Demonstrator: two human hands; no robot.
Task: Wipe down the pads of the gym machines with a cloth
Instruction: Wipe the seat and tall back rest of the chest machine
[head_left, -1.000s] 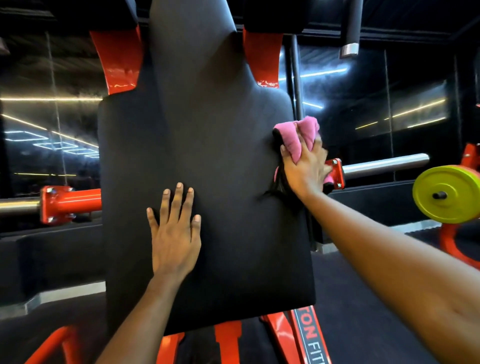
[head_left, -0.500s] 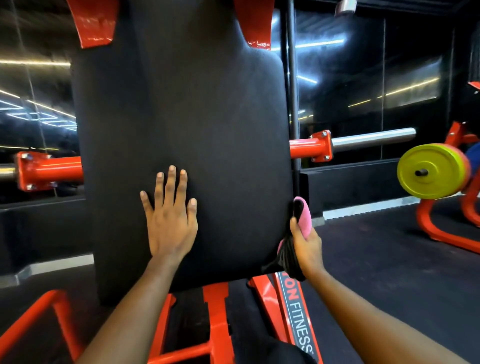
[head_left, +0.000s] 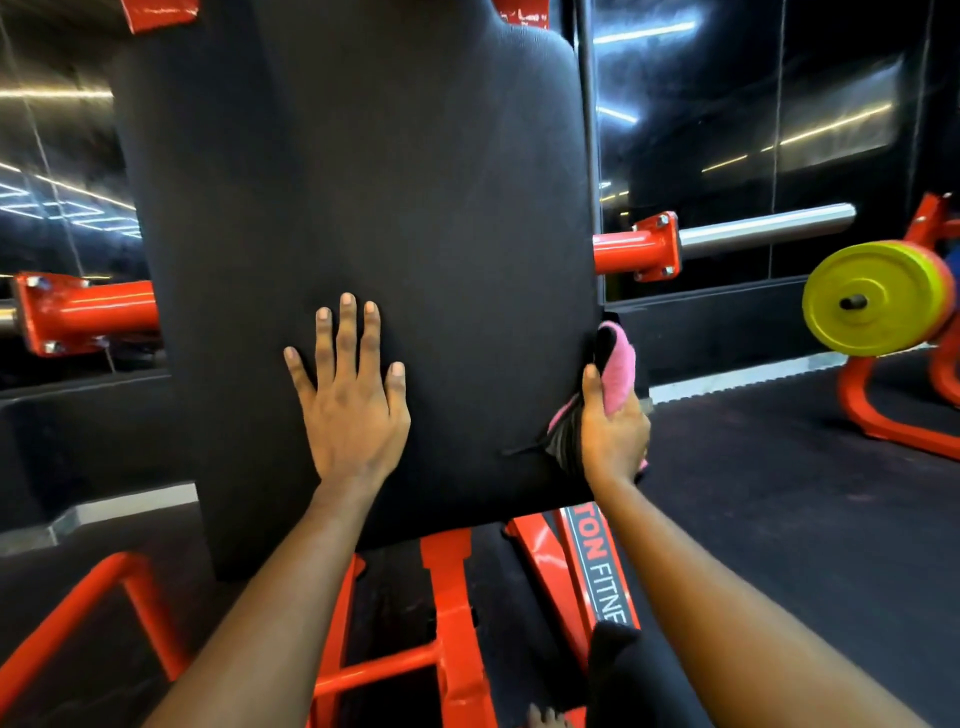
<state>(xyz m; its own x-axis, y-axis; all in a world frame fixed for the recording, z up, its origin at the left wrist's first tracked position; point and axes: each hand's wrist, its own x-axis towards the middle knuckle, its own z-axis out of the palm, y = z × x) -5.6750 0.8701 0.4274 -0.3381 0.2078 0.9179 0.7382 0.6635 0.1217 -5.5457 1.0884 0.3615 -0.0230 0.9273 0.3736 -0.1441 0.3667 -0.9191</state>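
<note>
Down the right edge of the back pad (head_left: 363, 197) goes the right hand (head_left: 615, 423): a second ago it was up by the pad's shoulder, and now it sits close to the lower right corner. The left hand (head_left: 353, 405) hasn't budged. It lies flat on the pad's face below centre, fingers straight and slightly spread, holding nothing, and seems to be bracing the pad.

The right hand's fingers are wrapped tight round the bunched pink cloth (head_left: 619, 366), thumb up on the pad side. The cloth is pressed against the pad's right edge, with a dark fold trailing onto the face.

How far along? By my reckoning the right edge is nearly covered, with the bottom edge next. I can't judge whether the face or left edge are clean, because the black surface shows no wipe marks.

The pad's top runs out of the picture. Below the pad, between bars of the red frame (head_left: 452, 597), a dark shape (head_left: 623, 670) may be another pad, but it's cut off. Fingers behind the cloth are hidden.
</note>
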